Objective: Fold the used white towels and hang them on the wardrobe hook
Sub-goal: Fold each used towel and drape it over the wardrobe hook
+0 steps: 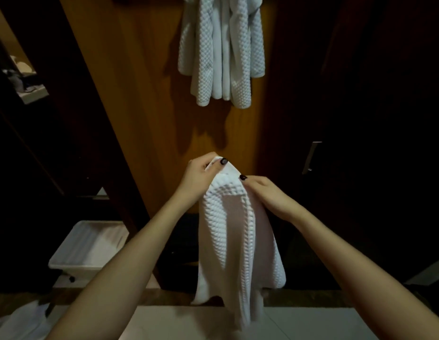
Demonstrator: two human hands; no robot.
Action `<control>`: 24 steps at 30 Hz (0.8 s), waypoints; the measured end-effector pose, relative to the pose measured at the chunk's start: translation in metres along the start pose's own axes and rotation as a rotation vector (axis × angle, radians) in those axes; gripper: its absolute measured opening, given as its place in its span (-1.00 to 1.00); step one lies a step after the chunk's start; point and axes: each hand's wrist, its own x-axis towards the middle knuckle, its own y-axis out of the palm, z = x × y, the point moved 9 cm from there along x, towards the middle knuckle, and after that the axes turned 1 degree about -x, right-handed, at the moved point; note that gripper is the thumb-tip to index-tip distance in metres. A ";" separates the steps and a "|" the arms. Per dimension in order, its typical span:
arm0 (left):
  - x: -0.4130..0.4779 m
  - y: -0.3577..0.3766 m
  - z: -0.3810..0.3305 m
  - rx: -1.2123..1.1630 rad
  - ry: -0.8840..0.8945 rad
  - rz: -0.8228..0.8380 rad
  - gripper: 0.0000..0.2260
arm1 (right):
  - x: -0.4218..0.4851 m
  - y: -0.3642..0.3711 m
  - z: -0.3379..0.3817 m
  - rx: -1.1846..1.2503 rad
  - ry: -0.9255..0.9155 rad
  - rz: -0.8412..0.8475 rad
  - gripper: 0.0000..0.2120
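A white waffle-weave towel (238, 241) hangs folded lengthwise in front of me, its lower end trailing down to the pale floor. My left hand (201, 177) pinches its top corner between thumb and fingers. My right hand (265, 192) pinches the top edge just to the right. Higher up, another white waffle towel (222, 50) hangs bunched against the orange-brown wardrobe panel (144, 94); its hook is out of view above.
A white plastic tray-like bin (88, 246) stands on the floor at lower left. More white cloth (19, 320) lies at the bottom left corner. Dark wardrobe doors with a metal handle (310, 157) are to the right. A dim shelf with items (24, 79) sits far left.
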 end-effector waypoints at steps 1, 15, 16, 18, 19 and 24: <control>0.008 0.001 -0.010 -0.007 0.014 0.011 -0.67 | 0.001 -0.010 0.007 0.001 -0.015 -0.009 -0.63; 0.071 -0.029 -0.082 -0.057 0.159 -0.150 -0.70 | 0.005 -0.075 -0.034 -0.761 0.228 -0.104 -0.79; 0.071 -0.034 -0.081 -0.062 0.151 -0.163 -0.69 | 0.004 -0.076 -0.040 -0.775 0.243 -0.123 -0.79; 0.069 -0.046 -0.077 -0.042 0.141 -0.191 -0.65 | 0.001 -0.075 -0.049 -0.740 0.252 -0.168 -0.69; 0.068 -0.052 -0.071 -0.024 0.129 -0.199 -0.64 | 0.000 -0.074 -0.051 -0.705 0.239 -0.196 -0.70; 0.053 -0.094 -0.012 0.044 -0.043 -0.270 -0.66 | 0.000 -0.079 -0.038 -0.649 0.148 -0.297 -0.68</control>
